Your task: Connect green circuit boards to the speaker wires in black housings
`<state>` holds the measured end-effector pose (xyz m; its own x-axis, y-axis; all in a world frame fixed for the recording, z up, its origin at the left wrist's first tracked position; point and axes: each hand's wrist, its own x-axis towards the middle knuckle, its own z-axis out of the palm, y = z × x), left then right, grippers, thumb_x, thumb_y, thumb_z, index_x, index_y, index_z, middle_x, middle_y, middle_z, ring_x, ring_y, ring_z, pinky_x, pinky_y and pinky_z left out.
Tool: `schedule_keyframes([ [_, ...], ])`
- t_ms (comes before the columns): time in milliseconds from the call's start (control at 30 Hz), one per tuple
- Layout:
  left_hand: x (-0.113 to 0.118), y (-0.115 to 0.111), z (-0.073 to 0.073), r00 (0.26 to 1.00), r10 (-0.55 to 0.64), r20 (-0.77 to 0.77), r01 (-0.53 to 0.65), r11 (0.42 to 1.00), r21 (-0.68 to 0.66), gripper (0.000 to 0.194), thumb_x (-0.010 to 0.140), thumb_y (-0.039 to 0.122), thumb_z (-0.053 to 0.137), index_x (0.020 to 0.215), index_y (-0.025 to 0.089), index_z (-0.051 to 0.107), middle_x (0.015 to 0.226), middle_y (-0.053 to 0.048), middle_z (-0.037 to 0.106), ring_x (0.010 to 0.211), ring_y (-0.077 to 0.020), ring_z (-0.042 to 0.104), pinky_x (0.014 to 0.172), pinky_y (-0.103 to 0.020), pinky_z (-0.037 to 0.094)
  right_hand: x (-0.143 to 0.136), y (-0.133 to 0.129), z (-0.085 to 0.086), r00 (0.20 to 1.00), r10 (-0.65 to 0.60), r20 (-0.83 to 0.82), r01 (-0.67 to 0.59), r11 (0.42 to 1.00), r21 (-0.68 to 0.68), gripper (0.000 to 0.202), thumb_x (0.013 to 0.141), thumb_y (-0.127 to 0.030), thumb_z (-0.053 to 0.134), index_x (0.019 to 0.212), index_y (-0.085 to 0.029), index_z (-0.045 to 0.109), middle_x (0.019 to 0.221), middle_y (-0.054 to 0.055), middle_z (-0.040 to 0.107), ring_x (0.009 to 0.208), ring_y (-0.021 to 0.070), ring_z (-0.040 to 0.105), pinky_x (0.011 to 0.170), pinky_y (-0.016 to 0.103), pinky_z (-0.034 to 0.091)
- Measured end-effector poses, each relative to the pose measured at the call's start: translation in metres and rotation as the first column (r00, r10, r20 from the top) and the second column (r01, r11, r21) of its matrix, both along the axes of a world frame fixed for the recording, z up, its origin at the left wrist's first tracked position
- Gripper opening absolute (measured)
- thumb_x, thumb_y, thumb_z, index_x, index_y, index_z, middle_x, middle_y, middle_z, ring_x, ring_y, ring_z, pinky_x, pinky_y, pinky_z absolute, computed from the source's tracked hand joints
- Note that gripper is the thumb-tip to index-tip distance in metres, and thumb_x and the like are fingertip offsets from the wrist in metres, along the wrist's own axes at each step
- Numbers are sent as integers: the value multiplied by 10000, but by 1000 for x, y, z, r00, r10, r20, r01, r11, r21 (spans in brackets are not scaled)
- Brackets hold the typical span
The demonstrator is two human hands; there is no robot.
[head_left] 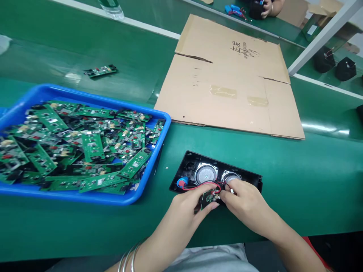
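"So, what do we have in our left hand (188,204)?"

"We hold a green circuit board (209,197) between the thumb and the fingers, at the near edge of an open black casing (249,175)."

"And our right hand (246,198)?"

"Its fingers bend in close to the board, over the casing, next to a small white plug (231,191). We cannot tell what sits between its fingertips, or how tightly they close."

"Where does the red wire (202,185) run?"

"It curves from a blue cylinder (182,182) at the casing's left end across to the board we hold."

"What else do we see inside the casing?"

"Two round speakers: the larger speaker (206,173) shows whole, and the smaller speaker (229,176) is partly covered by our right hand."

"And further out?"

"On the green table (283,170), to our left, a blue tray (147,187) carries a heap of green boards (92,145). One loose board (100,71) lies beyond the tray. Past the casing we have a flat piece of cardboard (232,75) with dark print and strips of tape."

"Anything at the top?"

"Another person's hand (266,8) holds a dark object (256,9) near some blue packs (234,9)."
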<state>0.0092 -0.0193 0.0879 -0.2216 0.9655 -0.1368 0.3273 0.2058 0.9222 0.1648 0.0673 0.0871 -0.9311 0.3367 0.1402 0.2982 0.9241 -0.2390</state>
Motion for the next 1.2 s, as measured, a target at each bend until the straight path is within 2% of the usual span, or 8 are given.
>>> schedule_keyframes([
  [200, 6, -4, -6, 997, 12, -74, -8, 998, 60, 191, 771, 188, 569, 935, 212, 662, 878, -25, 739, 740, -196, 693, 706, -277, 560, -4, -1, 0, 1000, 11, -11, -11, 999, 30, 352, 930, -95, 292, 708, -139, 562, 670, 23, 439, 577, 128, 360, 518, 264, 240],
  [300, 8, -5, -5, 999, 21, -33, -19, 999, 41, 201, 777, 181, 567, 955, 212, 656, 883, -23, 738, 739, -190, 693, 699, -275, 564, -3, 0, -3, 997, -37, -66, 37, 999, 4, 330, 950, -158, 323, 742, -141, 578, 661, 21, 470, 581, 133, 403, 523, 261, 284],
  [467, 8, -4, 0, 1000, 19, 5, -19, 1000, 17, 205, 805, 181, 533, 961, 222, 659, 910, -12, 735, 750, -174, 693, 665, -240, 559, -2, 2, -4, 984, -66, -166, 59, 997, -50, 255, 952, -219, 364, 1007, -90, 576, 657, 26, 527, 582, 136, 466, 522, 253, 369],
  [733, 13, -2, -1, 998, 27, -63, -23, 997, 71, 196, 805, 140, 501, 917, 199, 652, 881, -25, 736, 751, -171, 691, 673, -243, 558, -7, -1, -8, 970, -118, -214, 91, 987, -132, 240, 937, -208, 391, 908, -91, 599, 705, 70, 591, 629, 154, 535, 540, 262, 443],
  [900, 9, -1, 1, 996, -19, -92, 23, 999, 43, 189, 791, 148, 523, 922, 197, 650, 862, -21, 736, 711, -162, 686, 650, -229, 555, 6, -1, -3, 972, -119, -203, 85, 982, -168, 161, 913, -197, 458, 977, -130, 590, 802, 72, 629, 703, 164, 574, 605, 279, 479],
  [1000, 6, -1, 5, 997, -1, -73, -1, 1000, -18, 188, 778, 200, 555, 941, 212, 648, 838, 5, 736, 647, -156, 674, 654, -243, 555, 19, 2, 4, 951, -208, -230, 130, 940, -314, 66, 871, -185, 546, 931, -178, 573, 827, 34, 640, 729, 137, 591, 641, 243, 491],
  [1100, 3, 1, 6, 999, 6, -39, -9, 998, -62, 203, 771, 241, 554, 950, 219, 649, 808, 18, 735, 549, -140, 642, 571, -238, 544, 23, 8, 8, 906, -346, -245, 198, 856, -478, 201, 854, -194, 575, 1051, -189, 542, 784, 5, 635, 628, 96, 575, 564, 188, 485],
  [1200, 2, 3, 4, 999, 4, -32, -6, 998, -62, 209, 756, 244, 561, 941, 215, 654, 768, 25, 728, 504, -126, 614, 514, -219, 517, 14, 15, 7, 926, -275, -258, 94, 831, -548, 185, 877, -176, 526, 1047, -203, 594, 873, 28, 642, 741, 101, 601, 636, 187, 498],
])
